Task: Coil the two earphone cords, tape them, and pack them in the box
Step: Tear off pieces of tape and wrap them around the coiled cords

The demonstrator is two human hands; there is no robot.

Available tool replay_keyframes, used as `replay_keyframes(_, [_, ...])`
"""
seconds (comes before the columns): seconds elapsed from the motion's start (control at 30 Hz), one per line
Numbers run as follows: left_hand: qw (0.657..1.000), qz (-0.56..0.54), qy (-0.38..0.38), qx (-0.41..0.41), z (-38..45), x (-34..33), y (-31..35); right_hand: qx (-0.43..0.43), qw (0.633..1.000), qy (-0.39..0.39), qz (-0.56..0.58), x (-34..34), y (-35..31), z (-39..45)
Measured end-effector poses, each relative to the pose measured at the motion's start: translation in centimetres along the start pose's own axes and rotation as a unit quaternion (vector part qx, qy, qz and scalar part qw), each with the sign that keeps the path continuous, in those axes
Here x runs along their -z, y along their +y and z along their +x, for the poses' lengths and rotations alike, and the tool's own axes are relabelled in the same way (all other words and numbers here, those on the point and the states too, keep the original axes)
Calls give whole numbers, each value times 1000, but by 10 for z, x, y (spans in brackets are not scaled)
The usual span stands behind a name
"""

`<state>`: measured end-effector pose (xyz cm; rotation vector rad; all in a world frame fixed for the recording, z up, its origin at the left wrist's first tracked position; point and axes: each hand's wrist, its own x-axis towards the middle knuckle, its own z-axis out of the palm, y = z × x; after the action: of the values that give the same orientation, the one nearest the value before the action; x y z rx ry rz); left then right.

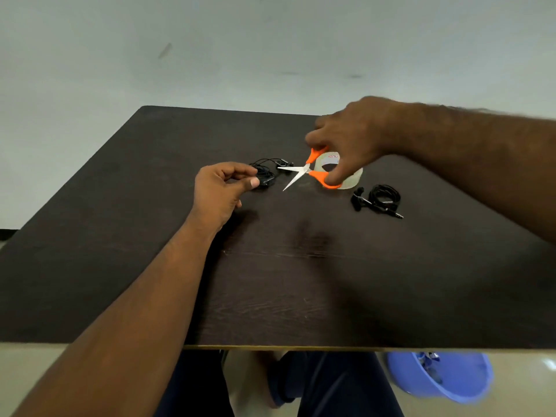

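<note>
Two black earphone cords lie coiled on the dark table (150, 266). My left hand (221, 191) pinches the left coil (266, 173) between thumb and fingers. My right hand (349, 139) holds orange-handled scissors (313, 173) with their blades apart, tips pointing toward the left coil. A clear tape roll (350, 179) sits right under the scissors' handles. The second coil (380, 200), with its plug sticking out, rests to the right of the tape, untouched. No box is in view.
The table's near edge runs across the bottom of the view, with my legs below it. A blue plastic bucket (445, 377) stands on the floor at the lower right. A pale wall rises behind the table.
</note>
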<state>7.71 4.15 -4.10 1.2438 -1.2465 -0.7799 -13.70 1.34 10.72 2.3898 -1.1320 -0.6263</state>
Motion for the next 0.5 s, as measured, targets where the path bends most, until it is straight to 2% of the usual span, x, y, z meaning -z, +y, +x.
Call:
replay_keyframes(0.1, [1000,14,1,3,0,0,0,-8,998,-53,17,17,-4,10])
replay_keyframes(0.27, [1000,-2,1,0,0,1,1,-13,991,-128,-22,26,-22,30])
replay_keyframes(0.5, [1000,-17,-7,4,-1,0,4,-25,996,-80,-5,24,-23,39])
